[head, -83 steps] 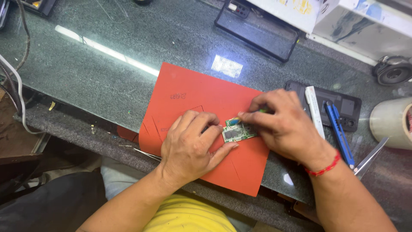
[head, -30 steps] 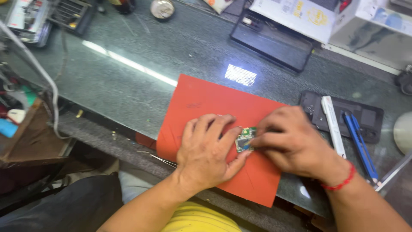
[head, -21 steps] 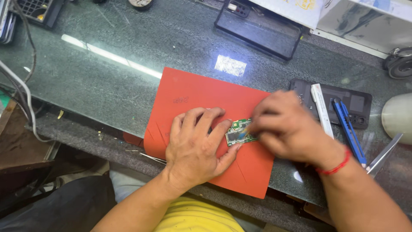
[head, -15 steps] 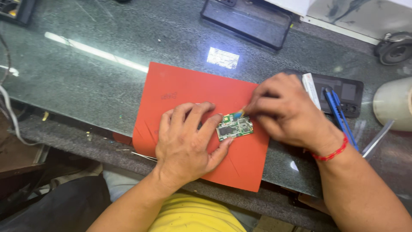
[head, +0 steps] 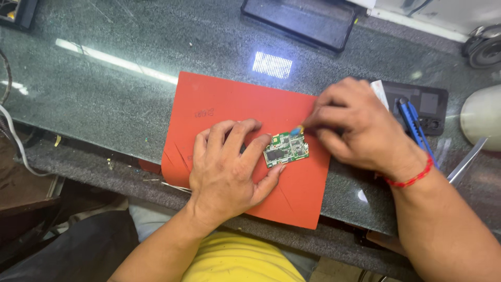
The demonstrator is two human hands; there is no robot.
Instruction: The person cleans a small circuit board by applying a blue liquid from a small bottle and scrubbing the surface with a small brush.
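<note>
Your left hand (head: 227, 169) lies flat on the red mat (head: 224, 104), fingers spread, with the index finger and thumb pressed against the left edge and lower corner of the small green circuit board (head: 286, 149), pinning it in place rather than closing around it. The board rests on the right part of the mat, tilted a little, its chips and metal shields facing up. Your right hand (head: 360, 128) comes in from the right, fingers pinched tight around a small tool (head: 296, 130) whose pale blue tip touches the board's upper right corner; the rest of the tool is hidden inside your fist, so you cannot tell what kind it is. A red thread band (head: 412, 179) circles your right wrist. The mat sits on a dark green stone counter (head: 104, 94), its lower edge hanging over the counter's front lip. Behind your right hand lies a black phone back (head: 425, 102) with a blue pen (head: 415, 125) across it. A dark phone (head: 300, 21) lies screen-up near the far edge, and a white roll (head: 482, 117) stands at the right edge.
</note>
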